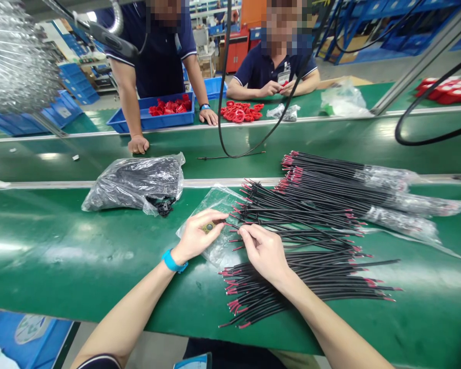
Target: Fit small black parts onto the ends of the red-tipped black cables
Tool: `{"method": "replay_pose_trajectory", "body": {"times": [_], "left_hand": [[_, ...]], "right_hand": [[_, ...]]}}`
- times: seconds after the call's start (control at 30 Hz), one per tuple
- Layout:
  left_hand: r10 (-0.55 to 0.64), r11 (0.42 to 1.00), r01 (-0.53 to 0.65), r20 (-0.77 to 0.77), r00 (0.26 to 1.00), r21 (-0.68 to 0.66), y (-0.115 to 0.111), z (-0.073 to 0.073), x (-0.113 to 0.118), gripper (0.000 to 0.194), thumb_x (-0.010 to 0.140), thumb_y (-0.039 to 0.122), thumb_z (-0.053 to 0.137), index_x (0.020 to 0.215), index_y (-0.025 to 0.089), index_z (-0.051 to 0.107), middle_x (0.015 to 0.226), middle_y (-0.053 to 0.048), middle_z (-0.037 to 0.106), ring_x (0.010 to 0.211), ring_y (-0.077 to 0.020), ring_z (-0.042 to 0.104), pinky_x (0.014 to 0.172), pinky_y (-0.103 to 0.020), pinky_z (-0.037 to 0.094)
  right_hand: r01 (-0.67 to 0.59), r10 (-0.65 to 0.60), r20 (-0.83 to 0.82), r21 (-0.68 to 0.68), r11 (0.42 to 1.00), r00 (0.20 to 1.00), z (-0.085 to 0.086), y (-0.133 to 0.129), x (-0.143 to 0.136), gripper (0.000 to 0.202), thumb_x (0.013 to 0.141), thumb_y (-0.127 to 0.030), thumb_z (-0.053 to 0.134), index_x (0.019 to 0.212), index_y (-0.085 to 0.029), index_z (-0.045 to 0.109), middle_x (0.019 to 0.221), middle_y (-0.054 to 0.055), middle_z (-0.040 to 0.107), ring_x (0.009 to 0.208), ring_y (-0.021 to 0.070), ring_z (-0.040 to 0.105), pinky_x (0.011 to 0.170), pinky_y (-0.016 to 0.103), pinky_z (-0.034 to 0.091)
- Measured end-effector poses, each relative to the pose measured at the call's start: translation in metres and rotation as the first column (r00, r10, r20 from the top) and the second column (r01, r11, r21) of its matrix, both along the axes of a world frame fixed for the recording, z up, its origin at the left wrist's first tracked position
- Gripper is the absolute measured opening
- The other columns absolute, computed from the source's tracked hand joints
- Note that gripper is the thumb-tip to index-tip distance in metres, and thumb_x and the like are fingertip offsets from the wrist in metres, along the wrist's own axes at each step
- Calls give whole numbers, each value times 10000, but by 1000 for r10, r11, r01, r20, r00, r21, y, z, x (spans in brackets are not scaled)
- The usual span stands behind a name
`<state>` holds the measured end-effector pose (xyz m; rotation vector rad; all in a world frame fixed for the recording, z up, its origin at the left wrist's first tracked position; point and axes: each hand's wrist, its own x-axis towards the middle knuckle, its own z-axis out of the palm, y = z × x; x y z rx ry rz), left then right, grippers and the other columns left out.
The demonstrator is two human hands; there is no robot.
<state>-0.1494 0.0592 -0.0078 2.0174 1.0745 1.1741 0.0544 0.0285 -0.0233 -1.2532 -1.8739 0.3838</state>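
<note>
My left hand (195, 237), with a blue band at the wrist, is closed in a pinch; a small dark piece at its fingertips is too small to make out. Just to its right, my right hand (267, 252) pinches a thin black cable (234, 226) near its red-wired end, pointing at the left fingertips. Under and beside the hands lies a clear plastic bag (219, 251). Loose black cables (322, 274) with red wire ends are spread below and around my right hand. Some cables (261, 197) behind it carry small black pieces near their ends.
Bundled cables (330, 174) in plastic wrap lie at the right. A bag of black parts (138, 177) rests at the left. Across the green bench (61, 241), two people stand or sit near a blue bin (125, 119) and red parts (242, 111). A black cord (221, 102) hangs ahead.
</note>
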Motion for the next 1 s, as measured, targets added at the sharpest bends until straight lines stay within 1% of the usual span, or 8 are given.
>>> {"method": "replay_pose_trajectory", "body": {"times": [0.37,0.73,0.8,0.87,0.93,1.0], "left_hand": [[3,999,-3,-3,1000,44,0,-3,1,196,898,219,622,1068,228,719,1023,-63,713,961,-177,653,904,-338,517],[9,999,-8,-18,1000,33,0,-4,0,194,904,243,624,1071,235,723,1013,-64,715,951,-183,653,893,-344,519],[10,1000,-10,-10,1000,16,0,-2,0,210,899,263,633,1086,238,726,1025,-67,716,954,-187,656,899,-350,523],[-4,1000,5,7,1000,-26,-1,2,0,237,897,284,637,1112,237,726,1048,-73,716,975,-194,657,914,-356,525],[-37,993,43,50,998,-110,0,5,-2,255,912,299,618,1132,232,727,1075,-83,714,1005,-201,658,929,-356,530],[-66,973,91,123,990,-211,1,6,-4,255,923,307,603,1126,223,735,1089,-93,711,1019,-205,663,929,-354,542]], "right_hand": [[-14,14,-13,-22,1000,1000,-3,-1,-1,238,977,-259,511,852,-180,698,774,25,677,643,97,601,655,216,454],[-7,7,0,12,1000,1000,0,-1,-2,244,981,-257,503,861,-183,702,752,20,669,616,94,590,627,220,452],[1,-3,29,54,999,1000,0,-1,-2,241,984,-246,497,879,-180,704,729,18,656,603,92,577,610,221,441],[26,-36,77,133,991,996,0,0,-2,215,977,-227,508,908,-171,703,726,22,650,616,95,576,610,225,435],[41,-74,128,238,970,989,0,1,-1,169,959,-200,538,949,-161,702,764,36,666,679,111,598,653,236,451],[31,-93,169,338,941,981,0,2,1,144,931,-165,576,1009,-155,698,824,50,689,755,130,616,707,254,467]]}}
